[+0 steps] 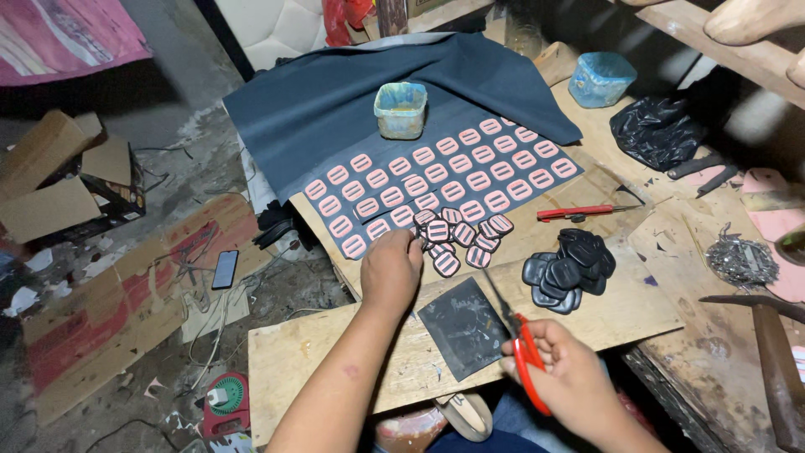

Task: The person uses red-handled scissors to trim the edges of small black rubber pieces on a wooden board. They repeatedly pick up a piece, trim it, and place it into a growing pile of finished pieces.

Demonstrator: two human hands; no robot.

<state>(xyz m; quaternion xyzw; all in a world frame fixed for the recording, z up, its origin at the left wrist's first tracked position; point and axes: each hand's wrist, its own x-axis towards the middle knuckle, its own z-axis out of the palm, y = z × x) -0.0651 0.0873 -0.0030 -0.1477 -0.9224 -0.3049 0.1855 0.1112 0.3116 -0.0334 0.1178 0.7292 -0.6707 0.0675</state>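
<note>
My left hand (391, 270) rests on the wooden board (335, 352), its fingertips touching a loose pile of pink cut-out pieces (459, 233) with dark rims. My right hand (563, 376) holds red-handled scissors (513, 335), blades pointing up over a dark square sheet (461, 327). Rows of pink pieces (444, 180) lie stuck on a dark blue cloth (335, 101) beyond. A heap of black pieces (570, 260) sits to the right of the pile.
A glue-stained tub (400, 109) stands on the cloth, a blue tub (600, 78) behind it. A red-handled tool (579, 212), a black bag (658, 130), a hammer (771, 352) and metal bits (740, 260) lie right. Cardboard (59, 180), a phone (225, 269) and cables cover the floor.
</note>
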